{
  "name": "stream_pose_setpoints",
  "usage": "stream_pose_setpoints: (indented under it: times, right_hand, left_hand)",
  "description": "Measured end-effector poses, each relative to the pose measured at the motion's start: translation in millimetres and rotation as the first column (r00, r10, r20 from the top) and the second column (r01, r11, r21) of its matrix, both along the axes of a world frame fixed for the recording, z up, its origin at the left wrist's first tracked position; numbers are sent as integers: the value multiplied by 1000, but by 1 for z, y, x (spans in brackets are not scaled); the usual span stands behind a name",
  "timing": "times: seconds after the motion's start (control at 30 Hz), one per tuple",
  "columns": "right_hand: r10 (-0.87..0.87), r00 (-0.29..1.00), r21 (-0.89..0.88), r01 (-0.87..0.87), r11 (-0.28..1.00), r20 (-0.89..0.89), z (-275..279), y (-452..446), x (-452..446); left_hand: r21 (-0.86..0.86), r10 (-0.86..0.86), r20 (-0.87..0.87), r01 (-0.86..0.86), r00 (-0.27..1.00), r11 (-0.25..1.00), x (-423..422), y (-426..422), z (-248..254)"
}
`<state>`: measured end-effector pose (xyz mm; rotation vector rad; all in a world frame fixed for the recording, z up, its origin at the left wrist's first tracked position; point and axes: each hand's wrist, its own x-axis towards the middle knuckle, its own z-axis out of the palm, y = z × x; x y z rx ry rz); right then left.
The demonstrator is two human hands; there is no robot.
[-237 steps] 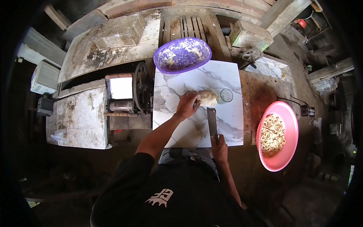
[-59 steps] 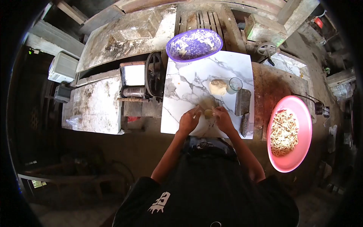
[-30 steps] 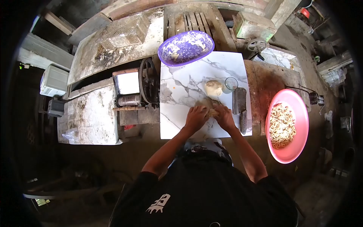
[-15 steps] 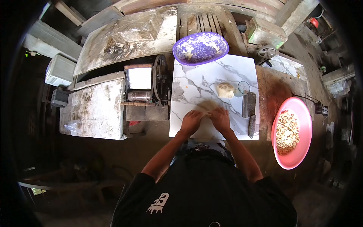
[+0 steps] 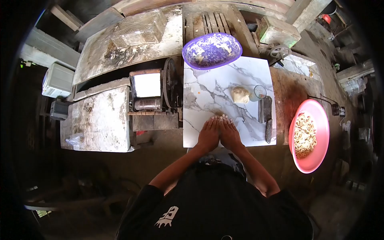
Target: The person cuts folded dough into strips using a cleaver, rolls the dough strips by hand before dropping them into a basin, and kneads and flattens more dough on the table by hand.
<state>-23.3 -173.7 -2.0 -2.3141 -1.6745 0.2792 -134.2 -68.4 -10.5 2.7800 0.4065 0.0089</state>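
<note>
Side by side on the marble-patterned board [image 5: 192, 132], my left hand [image 5: 209, 134] and my right hand [image 5: 229, 133] lie palms down with fingers stretched forward. Both are open, their thumb sides touching. Anything under the palms is hidden. Ahead and to the right sits a pale lump of dough [image 5: 241, 95], close to a clear drinking glass [image 5: 260, 92]. Near the board's right edge are a dark flat metal piece [image 5: 265, 109] and a narrow dark blade-like tool [image 5: 268, 131].
A purple basin [image 5: 195, 60] smeared with pale residue stands at the board's far edge. On the right, a pink basin [image 5: 323, 138] holds many short twisted dough pieces [image 5: 305, 138]. A roller machine [image 5: 147, 105] with a large wheel [image 5: 172, 82] is at the left.
My hands have gone from curled fingers set apart to flat, stretched fingers side by side. The view has shifted slightly.
</note>
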Motion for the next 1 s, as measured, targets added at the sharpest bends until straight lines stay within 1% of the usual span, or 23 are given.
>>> stream_pose_setpoints:
  times: [0.07,0.13,0.2,0.27,0.3,0.33,0.4,0.43,0.47,0.5,0.53,0.57,0.63,0.67,0.7,0.73,0.77,0.8,0.87,0.93,1.0]
  right_hand:
    - [-1,999,-44,3,999,33,8,0,-3]
    - [-6,999,-52,8,999,50,19,3,-5]
    - [-7,997,-61,11,998,71,19,6,0]
    - [-35,996,-77,41,996,81,9,10,6]
    - [-29,988,-142,52,989,153,12,13,9]
    - [-34,987,-141,57,988,156,11,15,13]
    - [-128,987,-234,103,967,-98,6,17,33]
    - [-135,975,-174,103,979,-180,-27,11,53]
    - [-192,936,-153,152,977,-296,-24,11,59]
    - [-241,880,-132,205,970,-409,-20,11,65]
    - [-312,834,-50,326,944,-456,-1,10,54]
    - [-311,835,-45,326,944,-454,0,11,45]
    - [-225,902,139,293,946,-369,-2,13,28]
    - [-225,902,139,293,946,-369,-3,14,20]
    - [-141,960,83,165,983,-244,-3,15,13]
    - [-39,992,11,41,999,-121,-3,18,6]
    - [7,999,-30,-6,1000,36,-3,19,0]
    - [6,999,-28,-5,1000,33,-1,20,-2]
    - [-76,996,-65,73,995,-52,5,19,-9]
    - [-95,995,-78,92,993,-35,14,27,-7]
    - [-124,992,-90,123,988,-17,17,31,-6]
  left_hand:
    - [-30,-23,-17,22,1000,999,-3,4,-3]
    - [-67,-49,-35,47,998,997,-5,9,4]
    - [-27,-119,-55,118,991,993,-3,20,10]
    - [-77,-148,-42,144,988,987,1,30,9]
    - [-98,-167,-50,161,985,982,3,38,5]
    - [-201,-193,-22,185,981,962,5,49,-2]
    - [-425,-234,70,241,970,873,8,75,-14]
    - [-554,-212,113,238,971,798,11,82,-7]
    - [-551,-211,117,240,970,799,9,80,-7]
    - [-463,-150,136,196,979,864,7,79,-6]
    - [-370,-91,160,145,983,917,6,77,-2]
    - [-225,-88,146,119,985,967,5,68,2]
    - [-125,-88,56,95,995,988,3,46,8]
    - [-88,-81,17,82,997,993,1,33,12]
    - [-118,-92,48,97,995,988,-3,23,6]
    - [-147,-19,75,30,997,989,-3,11,-1]
    - [-101,-24,71,31,997,994,-6,3,-9]
    - [-55,-29,65,33,997,998,-6,1,1]
    - [-69,-32,58,36,998,997,-9,0,12]
    - [-79,-31,62,36,998,996,-8,1,17]
    - [-51,-85,34,87,996,995,-12,0,21]
